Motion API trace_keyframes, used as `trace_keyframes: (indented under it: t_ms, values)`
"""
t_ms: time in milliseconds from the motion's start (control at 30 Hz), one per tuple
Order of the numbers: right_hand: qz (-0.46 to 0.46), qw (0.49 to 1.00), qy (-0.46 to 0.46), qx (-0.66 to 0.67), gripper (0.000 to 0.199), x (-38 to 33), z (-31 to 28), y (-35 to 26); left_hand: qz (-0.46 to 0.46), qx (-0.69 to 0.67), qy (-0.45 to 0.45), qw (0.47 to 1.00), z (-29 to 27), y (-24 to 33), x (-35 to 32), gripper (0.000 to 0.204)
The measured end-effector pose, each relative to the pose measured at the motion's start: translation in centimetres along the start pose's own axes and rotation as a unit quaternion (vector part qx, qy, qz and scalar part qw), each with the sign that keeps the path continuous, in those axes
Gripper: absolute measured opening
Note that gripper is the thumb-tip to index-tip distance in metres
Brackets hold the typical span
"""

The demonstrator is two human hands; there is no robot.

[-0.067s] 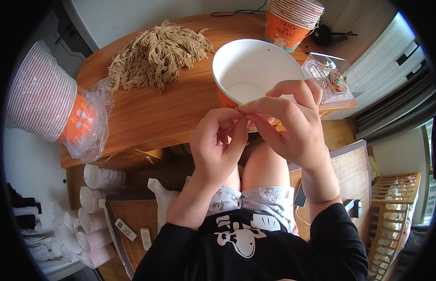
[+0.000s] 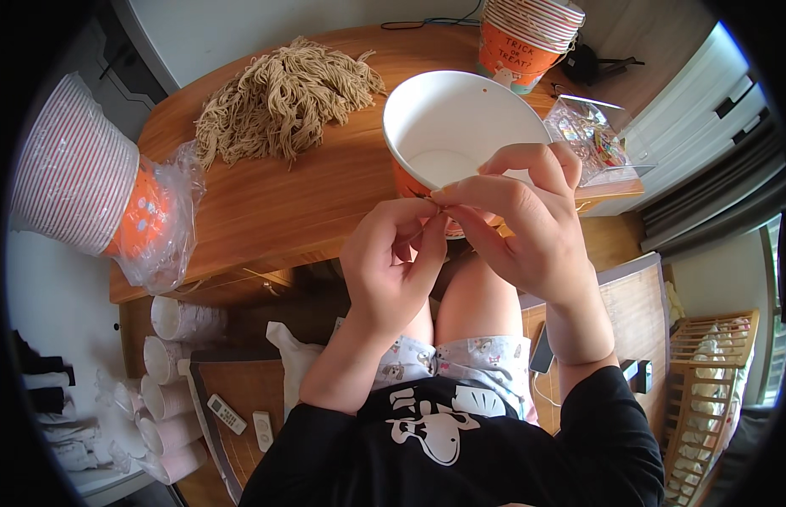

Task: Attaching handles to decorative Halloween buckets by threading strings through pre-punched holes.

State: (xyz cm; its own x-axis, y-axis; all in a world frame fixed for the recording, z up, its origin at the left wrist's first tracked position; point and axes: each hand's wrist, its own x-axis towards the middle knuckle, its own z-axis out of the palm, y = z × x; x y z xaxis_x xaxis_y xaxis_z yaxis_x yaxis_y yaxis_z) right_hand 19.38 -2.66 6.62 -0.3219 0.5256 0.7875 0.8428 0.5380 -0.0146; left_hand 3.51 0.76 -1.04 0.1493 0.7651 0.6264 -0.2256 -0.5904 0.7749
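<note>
Brown and thin, a string-like strand (image 2: pixel 441 211), mostly hidden, is pinched where the bare left hand (image 2: pixel 383 258) and right hand (image 2: pixel 530 221) meet; each grip appears closed on it. Fine working of the strand seems to be in hand, and a steady pinch is called for. Just beyond, a white-lined orange paper bucket (image 2: pixel 448 122) is seen at the brown wooden bench (image 2: pixel 258 207); farther off, loose tan yarn (image 2: pixel 283 101) is heaped.
</note>
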Motion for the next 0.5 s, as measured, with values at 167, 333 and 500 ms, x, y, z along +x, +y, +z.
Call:
trace_keyframes:
  t_ms: [167, 333, 500]
  values:
    - [-0.004, 0.999, -0.037, 0.012, 0.034, 0.09, -0.52, -0.09, 0.030, 0.050, 0.011, 0.998, -0.13, -0.24, 0.02, 0.014]
    - [-0.011, 1.000, -0.016, 0.003, 0.038, -0.08, -0.39, -0.26, 0.064, 0.106, 0.026, 0.992, -0.19, 0.04, 0.21, 0.017]
    - [-0.010, 1.000, 0.005, -0.011, 0.043, -0.46, -0.02, -0.38, 0.066, 0.116, 0.044, 0.990, 0.01, -0.17, 0.18, 0.019]
